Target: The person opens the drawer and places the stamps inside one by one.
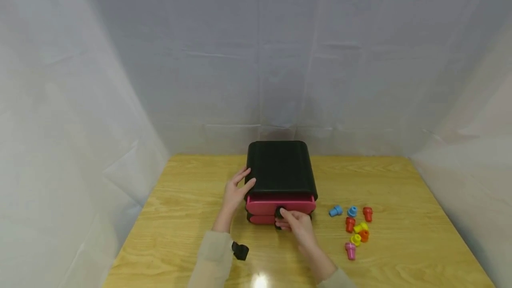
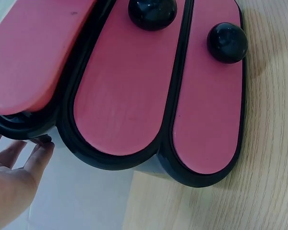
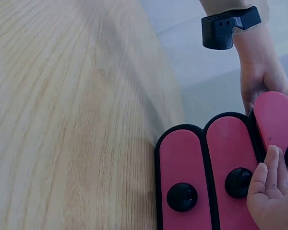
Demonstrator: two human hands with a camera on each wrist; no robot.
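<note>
- Left hand [image 1: 237,191], fingers flat, braces the drawer box [image 1: 281,168] so it stays put.
- Right hand [image 1: 294,222] pinches the top drawer knob [image 1: 278,212]; drawer slightly out.

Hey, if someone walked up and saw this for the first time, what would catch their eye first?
Most striking is the black drawer box with pink drawers at the middle of the wooden table. The left hand rests against its left side, while the right hand grips the knob of the top drawer, which sticks out slightly. To the right lies a cluster of small colourful pegs.
</note>
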